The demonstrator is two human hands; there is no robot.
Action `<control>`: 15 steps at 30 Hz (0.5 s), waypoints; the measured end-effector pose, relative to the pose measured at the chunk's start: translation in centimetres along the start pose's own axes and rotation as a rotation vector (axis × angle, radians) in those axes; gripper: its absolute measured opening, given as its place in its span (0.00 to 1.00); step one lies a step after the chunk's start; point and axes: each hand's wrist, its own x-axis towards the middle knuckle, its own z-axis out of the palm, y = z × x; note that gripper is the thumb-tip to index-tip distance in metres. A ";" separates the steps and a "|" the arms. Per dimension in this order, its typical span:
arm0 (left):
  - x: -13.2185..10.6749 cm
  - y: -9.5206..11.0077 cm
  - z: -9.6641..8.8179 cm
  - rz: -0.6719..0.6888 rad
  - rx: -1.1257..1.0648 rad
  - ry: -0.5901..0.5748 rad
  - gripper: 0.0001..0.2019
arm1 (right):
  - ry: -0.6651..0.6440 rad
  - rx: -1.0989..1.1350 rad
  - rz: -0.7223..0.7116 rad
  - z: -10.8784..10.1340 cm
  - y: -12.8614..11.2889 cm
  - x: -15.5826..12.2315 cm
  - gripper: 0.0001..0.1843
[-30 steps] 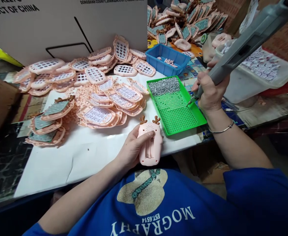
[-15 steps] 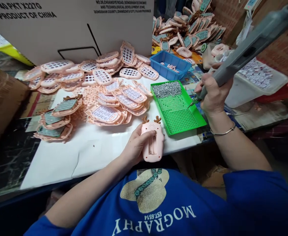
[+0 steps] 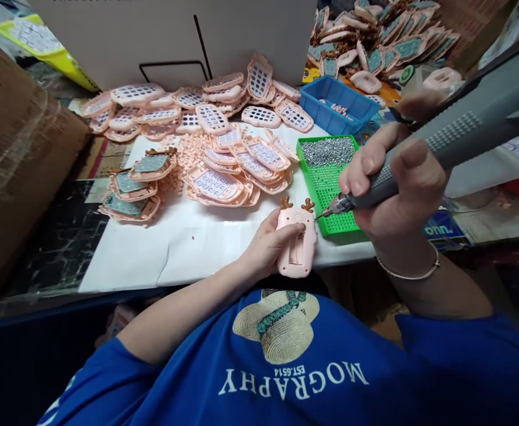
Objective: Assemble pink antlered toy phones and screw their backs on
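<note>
My left hand [image 3: 269, 244] grips a pink deer-shaped toy phone [image 3: 298, 245], back side up, at the near edge of the white sheet [image 3: 188, 248]. Its brown antlers point away from me. My right hand [image 3: 396, 186] is wrapped round a grey electric screwdriver [image 3: 454, 139]. The driver's tip hovers just right of the toy's top, over the near end of the green screw tray [image 3: 330, 183]. A heap of small silver screws fills the tray's far end.
Several pink keypad shells [image 3: 224, 171] are piled behind the toy. Stacks with green circuit boards [image 3: 130, 189] lie at the left. A blue bin [image 3: 338, 105] sits behind the tray, a white carton [image 3: 175, 35] at the back, a brown box [image 3: 15, 148] at the left.
My right hand has brought the screwdriver from the tray's right edge down and left toward the toy's top. The left hand keeps its hold on the toy. The camera has shifted left.
</note>
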 end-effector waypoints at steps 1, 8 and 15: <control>0.0 0.0 0.0 0.000 -0.004 -0.003 0.20 | 0.038 0.050 0.026 0.3 -0.1 0.0 0.31; 0.2 -0.1 -0.1 -0.009 -0.025 -0.019 0.19 | 0.159 0.345 0.096 1.1 -0.1 0.3 0.27; 0.2 -0.1 -0.3 -0.003 -0.019 -0.029 0.18 | 0.162 0.496 0.101 1.4 1.5 -0.2 0.23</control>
